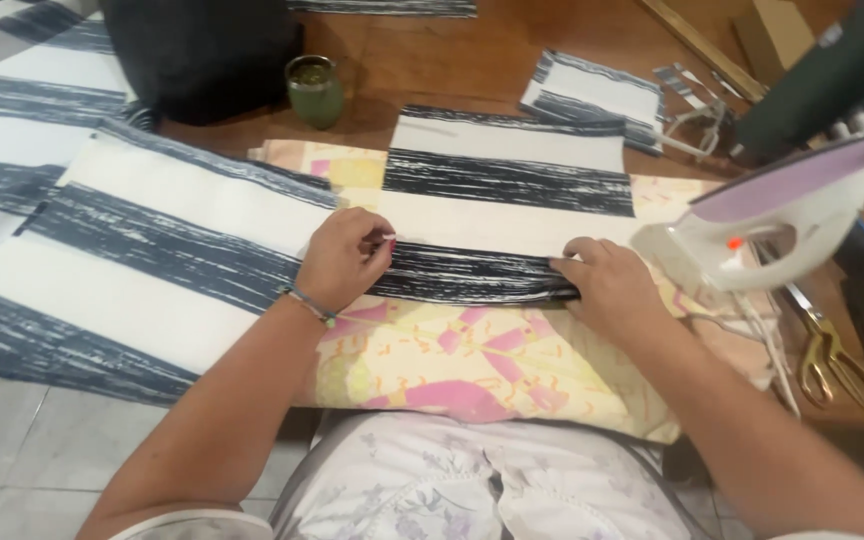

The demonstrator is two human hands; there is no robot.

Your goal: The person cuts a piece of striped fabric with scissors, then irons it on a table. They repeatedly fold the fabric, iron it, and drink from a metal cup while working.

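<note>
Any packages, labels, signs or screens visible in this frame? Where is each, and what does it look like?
Cardboard box: top right on the wooden surface, brown, flat-sided, partly cut off by the frame.
No labels, signs or screens can be made out.

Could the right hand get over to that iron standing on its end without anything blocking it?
Probably yes. The right hand rests on the striped fabric's folded edge, and the iron stands just beside it on the same side. Only bare patterned pad and the iron's cord lie between them.
</note>
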